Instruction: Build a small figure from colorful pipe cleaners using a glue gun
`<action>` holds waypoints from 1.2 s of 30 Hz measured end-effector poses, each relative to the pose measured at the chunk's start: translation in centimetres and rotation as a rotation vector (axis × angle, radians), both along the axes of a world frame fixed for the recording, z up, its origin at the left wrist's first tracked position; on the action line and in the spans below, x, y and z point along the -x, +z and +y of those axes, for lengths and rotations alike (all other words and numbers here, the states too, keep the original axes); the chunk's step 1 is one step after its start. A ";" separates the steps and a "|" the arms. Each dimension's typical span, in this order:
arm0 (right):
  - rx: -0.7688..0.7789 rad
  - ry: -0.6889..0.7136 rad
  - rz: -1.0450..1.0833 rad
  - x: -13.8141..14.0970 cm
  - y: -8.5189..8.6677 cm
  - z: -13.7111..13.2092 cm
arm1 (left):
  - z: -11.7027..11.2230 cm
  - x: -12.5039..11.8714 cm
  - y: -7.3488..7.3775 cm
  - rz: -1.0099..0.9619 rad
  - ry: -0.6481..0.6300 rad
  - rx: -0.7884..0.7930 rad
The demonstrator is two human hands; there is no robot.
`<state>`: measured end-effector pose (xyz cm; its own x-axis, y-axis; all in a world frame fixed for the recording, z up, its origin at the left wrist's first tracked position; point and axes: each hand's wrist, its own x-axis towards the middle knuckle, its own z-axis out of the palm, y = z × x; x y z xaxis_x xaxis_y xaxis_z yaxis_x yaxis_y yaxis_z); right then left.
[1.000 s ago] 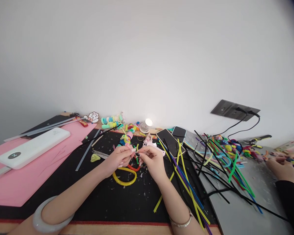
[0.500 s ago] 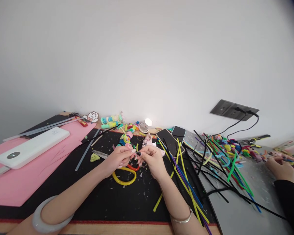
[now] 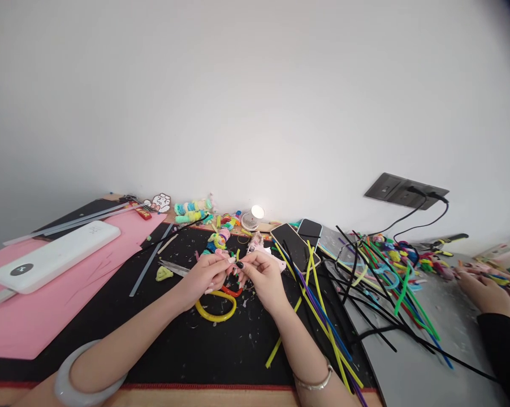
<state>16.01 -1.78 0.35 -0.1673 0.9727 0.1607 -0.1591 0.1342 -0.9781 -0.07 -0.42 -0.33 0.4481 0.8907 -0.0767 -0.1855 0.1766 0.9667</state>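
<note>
Above the black mat point(image 3: 187, 356), my left hand point(image 3: 202, 278) and my right hand point(image 3: 264, 278) meet fingertip to fingertip. Both are closed in a pinch, and whatever lies between them is too small and covered to name. Dark polish shows on my right thumbnail. Just below the fingers lie scissors with a yellow and red handle point(image 3: 215, 317), their blade partly under my left hand. Beyond the hands sit a colourful fuzzy pipe-cleaner piece point(image 3: 218, 239) and a pink glue gun point(image 3: 268, 256). A pale yellow fuzzy lump point(image 3: 164, 273) rests left of my left hand.
Loose yellow pipe cleaners point(image 3: 323, 308) and black ones lie to the right, beside two phones point(image 3: 295, 246). A white power bank point(image 3: 60, 254) rests on pink sheets point(image 3: 34, 328) at left. Along the wall stands a lit lamp point(image 3: 254, 217). Another person's hand point(image 3: 486, 293) works at far right.
My hands stay pinched together in almost the same spot, with only slight finger shifts. The other person's hands at far right have moved a little.
</note>
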 end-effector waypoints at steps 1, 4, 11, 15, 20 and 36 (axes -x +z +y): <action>-0.002 -0.003 -0.014 0.0 0.0 0.0 | 0.0 0.0 0.0 0.010 0.006 -0.009; -0.013 -0.014 -0.024 0.0 0.0 0.1 | 0.0 -0.1 0.1 0.070 0.034 -0.064; -0.042 0.030 -0.183 -0.1 -0.2 0.0 | -0.1 -0.1 0.2 0.224 0.067 -0.260; -0.145 -0.012 -0.327 -0.2 -0.3 -0.2 | -0.2 -0.2 -0.1 0.240 0.028 -0.267; -0.264 -0.159 -0.448 -0.5 0.1 -0.2 | 0.0 -0.2 -0.1 0.198 0.050 -0.249; -0.250 -0.208 -0.543 0.0 0.1 -0.2 | 0.2 0.2 -0.5 0.356 0.167 -0.433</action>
